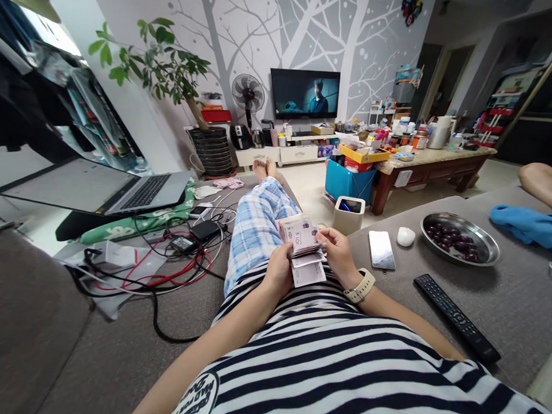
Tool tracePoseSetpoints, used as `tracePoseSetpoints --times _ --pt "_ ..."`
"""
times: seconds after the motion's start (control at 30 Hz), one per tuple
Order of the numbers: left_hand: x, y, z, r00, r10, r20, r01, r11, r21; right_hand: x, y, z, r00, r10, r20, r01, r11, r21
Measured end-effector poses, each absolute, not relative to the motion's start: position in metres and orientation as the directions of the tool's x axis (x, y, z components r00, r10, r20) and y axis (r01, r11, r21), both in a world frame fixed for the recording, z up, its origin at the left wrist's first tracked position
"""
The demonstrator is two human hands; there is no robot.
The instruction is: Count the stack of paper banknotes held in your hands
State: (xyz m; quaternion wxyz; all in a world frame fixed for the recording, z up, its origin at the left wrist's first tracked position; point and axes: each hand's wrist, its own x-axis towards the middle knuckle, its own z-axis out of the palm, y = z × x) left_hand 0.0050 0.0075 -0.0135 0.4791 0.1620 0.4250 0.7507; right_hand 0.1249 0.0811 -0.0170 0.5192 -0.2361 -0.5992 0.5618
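Note:
A stack of banknotes [299, 231] rests above my lap, between both hands. My left hand [280, 268] is closed around the stack's left side, thumb toward the near edge. With fingers pinched at the right edge of the same stack is my right hand [339, 251], a pale watch on its wrist. Two looser notes [308, 274] hang out below the stack, over my striped shirt. Under and beyond the hands lie my legs in blue checked trousers [252, 224], stretched out along the sofa.
To the right on the sofa [389, 334] lie a phone [382, 249], a white mouse [406, 237], a steel bowl of dark fruit [493, 242] and a remote control [456, 315]. Leftward are a laptop [151, 189] and tangled cables [195, 270]. A bin [348, 221] stands beside the sofa; another person's knee [545, 182] shows right.

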Motion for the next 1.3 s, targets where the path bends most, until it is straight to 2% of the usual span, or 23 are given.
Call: tracePoseSetpoints --times 0.2,0.37,0.53,0.73,0.93,1.3 --pt "0.004 0.008 -0.019 -0.449 0.884 -0.132 -0.588 -0.181 0.789 0.125 0.082 -0.020 -0.324 0.872 0.367 -0.272 0.286 -0.919" --pt "0.006 0.010 -0.020 -0.465 0.875 -0.130 -0.590 -0.197 0.783 0.124 0.086 -0.026 -0.342 0.880 0.330 -0.265 0.246 -0.932" --pt "0.006 0.009 -0.019 -0.447 0.884 -0.137 -0.584 -0.172 0.793 0.122 0.089 -0.028 -0.237 0.911 0.337 -0.311 0.257 -0.915" --pt "0.007 0.006 -0.016 -0.466 0.873 -0.145 -0.561 -0.165 0.811 0.122 0.088 -0.029 -0.297 0.900 0.320 -0.280 0.238 -0.930" --pt "0.005 0.008 -0.017 -0.447 0.882 -0.150 -0.625 -0.188 0.758 0.123 0.085 -0.027 -0.329 0.872 0.363 -0.320 0.259 -0.911" --pt "0.001 0.010 -0.025 -0.416 0.903 -0.108 -0.612 -0.190 0.768 0.124 0.082 -0.025 -0.340 0.861 0.377 -0.344 0.259 -0.903"
